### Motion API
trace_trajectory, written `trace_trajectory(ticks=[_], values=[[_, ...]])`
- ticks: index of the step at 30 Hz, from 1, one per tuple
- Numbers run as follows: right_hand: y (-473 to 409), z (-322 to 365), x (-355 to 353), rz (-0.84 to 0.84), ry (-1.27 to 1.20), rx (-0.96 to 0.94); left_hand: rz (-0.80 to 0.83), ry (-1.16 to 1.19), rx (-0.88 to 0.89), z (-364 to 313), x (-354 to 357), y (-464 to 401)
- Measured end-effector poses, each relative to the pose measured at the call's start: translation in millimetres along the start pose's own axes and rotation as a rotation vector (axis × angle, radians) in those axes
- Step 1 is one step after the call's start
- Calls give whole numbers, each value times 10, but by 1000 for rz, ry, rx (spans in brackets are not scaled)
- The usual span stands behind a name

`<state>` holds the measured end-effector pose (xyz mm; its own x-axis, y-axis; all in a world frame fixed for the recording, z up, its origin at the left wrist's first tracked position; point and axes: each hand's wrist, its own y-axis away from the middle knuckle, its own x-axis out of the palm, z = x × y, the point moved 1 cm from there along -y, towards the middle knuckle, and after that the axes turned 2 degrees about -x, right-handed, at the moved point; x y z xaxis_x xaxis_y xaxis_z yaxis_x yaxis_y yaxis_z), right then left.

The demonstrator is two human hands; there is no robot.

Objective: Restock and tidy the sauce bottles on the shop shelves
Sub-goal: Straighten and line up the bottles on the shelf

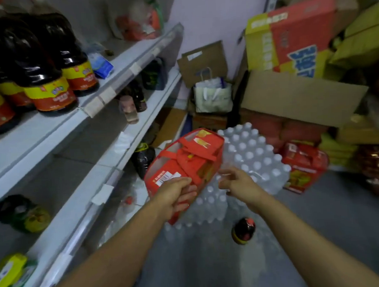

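From the head camera, the left hand (176,194) grips the near end of a red gift carton (183,166), thumb on top by its white barcode label and fingers curled beneath. The carton is tilted, its far end raised, and its red handle strap lies on top. The right hand (235,181) is just beside the carton's right edge with fingers spread and loosely bent; it is blurred, and whether it touches the carton cannot be told.

Below the carton lie shrink-wrapped packs of water bottles (253,155) with white caps, stacked on the grey floor (323,235). A single dark sauce bottle (243,230) with a red cap stands on the floor near the packs, between the two forearms.

On the left, white shop shelves (106,97) run away from the camera. The top shelf carries a row of large dark sauce bottles (46,70) with yellow and red labels, standing upright close together. A small blue packet (101,65) lies just beside them. Lower shelves hold a few dark bottles and green-labelled items, too blurred to name.

Against the far wall are cardboard boxes (296,97), a white paper bag (212,95) and a red and yellow carton (288,37).
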<state>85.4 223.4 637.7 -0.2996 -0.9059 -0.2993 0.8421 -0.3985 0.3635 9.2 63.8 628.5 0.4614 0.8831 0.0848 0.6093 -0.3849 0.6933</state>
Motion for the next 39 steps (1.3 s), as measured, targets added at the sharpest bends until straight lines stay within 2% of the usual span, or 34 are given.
trace_trajectory(ticks=[4, 9, 18, 27, 33, 39], values=[[13, -554, -376, -49, 7, 99, 41, -74, -37, 277, 489, -170], [-64, -1374, -877, -108, 2, 217, 0, -61, -12, 627, 1144, -442], [-420, -2837, -1386, -134, 28, 347, -26, -184, -133, 1468, 1993, -1333], [-1080, -4518, -935, -107, 93, 432, -75, -232, -236, 2640, 2062, -2692], [-1674, -5755, -387, -131, 49, 458, -62, -287, -207, 3481, 1863, -3768], [-2441, -6611, -63, -280, -81, 406, -52, -310, -139, 4166, 1603, -4608]])
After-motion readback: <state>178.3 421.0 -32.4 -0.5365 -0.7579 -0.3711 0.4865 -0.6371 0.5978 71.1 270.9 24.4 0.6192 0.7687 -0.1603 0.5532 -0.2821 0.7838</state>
